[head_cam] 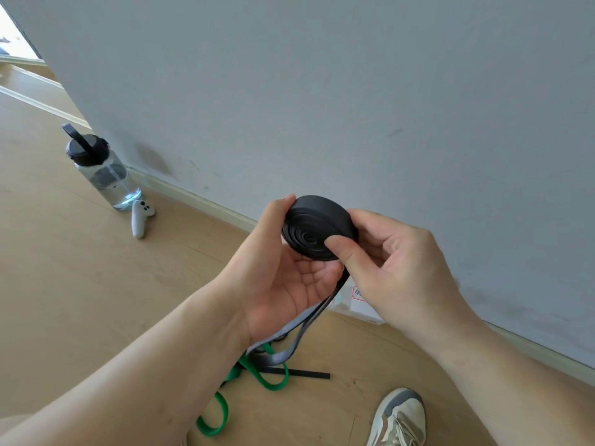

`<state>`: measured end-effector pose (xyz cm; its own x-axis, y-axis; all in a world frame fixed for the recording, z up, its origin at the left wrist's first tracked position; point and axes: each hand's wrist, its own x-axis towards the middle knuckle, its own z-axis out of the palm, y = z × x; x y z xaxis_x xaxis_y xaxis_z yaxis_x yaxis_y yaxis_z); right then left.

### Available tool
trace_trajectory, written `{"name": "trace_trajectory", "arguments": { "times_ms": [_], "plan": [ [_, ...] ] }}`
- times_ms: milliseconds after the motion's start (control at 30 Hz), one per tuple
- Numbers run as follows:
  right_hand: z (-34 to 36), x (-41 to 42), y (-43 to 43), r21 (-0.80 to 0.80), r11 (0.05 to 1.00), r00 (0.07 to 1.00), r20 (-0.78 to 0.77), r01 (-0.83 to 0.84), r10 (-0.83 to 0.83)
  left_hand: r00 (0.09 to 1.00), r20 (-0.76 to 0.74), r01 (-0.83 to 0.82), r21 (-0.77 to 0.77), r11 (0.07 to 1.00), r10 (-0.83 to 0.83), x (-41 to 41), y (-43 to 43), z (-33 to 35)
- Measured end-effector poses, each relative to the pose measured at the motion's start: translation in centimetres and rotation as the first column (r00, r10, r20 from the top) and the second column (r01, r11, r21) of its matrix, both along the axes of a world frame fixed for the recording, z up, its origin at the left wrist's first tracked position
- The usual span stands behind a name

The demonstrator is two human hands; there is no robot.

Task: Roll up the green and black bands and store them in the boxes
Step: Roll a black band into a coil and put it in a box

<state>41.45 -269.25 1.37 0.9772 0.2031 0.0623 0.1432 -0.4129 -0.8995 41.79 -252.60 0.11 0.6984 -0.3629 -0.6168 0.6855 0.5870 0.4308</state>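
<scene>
Both my grips are clamped on the black band [317, 230]: left hand [289, 284] cupping its coil, right hand [396, 262] thumb pressing its face. The green band [254, 374] lies below it on the floor. If my thumb slips, the coil may spring open.

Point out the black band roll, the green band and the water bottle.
black band roll [306, 235], head view, coiled face
green band [259, 378], head view, loop on the floor
water bottle [109, 175], head view, clear body
</scene>
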Motion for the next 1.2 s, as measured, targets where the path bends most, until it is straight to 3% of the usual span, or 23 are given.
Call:
{"name": "trace_trajectory", "arguments": {
  "times_ms": [100, 167, 200, 267, 333, 400, 533, 633, 733, 900, 1033, 1200],
  "plan": [
    [0.0, 0.0, 0.0, 0.026, 1.000, 0.998, 0.058, -0.012, 0.011, 1.000, 0.008, 0.021, -0.083, 0.996, -0.020, -0.2, 0.0, 0.0],
    [-0.3, 0.1, -0.1, -0.062, 0.998, 0.991, 0.131, 0.002, 0.007, 0.993, 0.041, 0.106, 0.016, 0.994, -0.107, -0.2, 0.1, 0.0],
    [-0.5, 0.2, -0.3, -0.117, 0.993, 0.987, 0.161, 0.015, 0.004, 0.982, 0.051, 0.172, 0.135, 0.976, -0.180, -0.1, 0.1, -0.2],
    [-1.0, 0.3, -0.7, -0.189, 0.981, 0.985, 0.174, 0.039, -0.005, 0.965, 0.057, 0.203, 0.460, 0.864, -0.257, 0.4, 0.1, -0.5],
    [-1.3, 0.4, -1.1, -0.233, 0.971, 0.984, 0.180, 0.046, -0.003, 0.963, 0.137, 0.057, 0.734, 0.676, -0.231, 0.7, 0.2, -0.8],
    [-1.3, 0.5, -1.3, -0.290, 0.957, 0.982, 0.185, 0.031, 0.024, 0.935, 0.229, -0.037, 0.822, 0.568, -0.271, 0.8, 0.3, -0.7],
    [-0.9, 0.4, -1.0, -0.430, 0.902, 0.954, 0.282, 0.030, 0.103, 0.871, 0.202, 0.047, 0.872, 0.487, -0.447, -0.2, -0.3, -0.4],
    [-0.7, 0.4, -1.1, -0.367, 0.930, 0.956, 0.283, 0.038, 0.073, 0.900, 0.243, 0.021, 0.807, 0.591, -0.363, -0.1, -0.2, -0.4],
    [-0.2, 0.1, -0.6, -0.043, 0.999, 0.992, 0.124, 0.033, -0.027, 0.949, 0.229, -0.003, 0.693, 0.721, -0.215, 0.1, -0.3, -0.3],
    [-0.3, 0.1, -0.5, 0.164, 0.984, 0.998, -0.014, 0.069, -0.068, 0.995, 0.086, 0.015, 0.352, 0.936, -0.048, 0.2, -0.3, 0.5],
    [-0.1, 0.0, -0.4, 0.238, 0.968, 0.995, -0.075, 0.077, -0.061, 1.000, 0.021, 0.007, 0.181, 0.984, -0.011, 0.2, 0.0, 0.9],
    [-0.3, -0.3, 0.5, 0.219, 0.972, 0.991, -0.117, 0.090, -0.066, 0.999, -0.043, -0.009, 0.057, 0.998, 0.012, 0.0, 0.1, 0.9]
  ]
}}
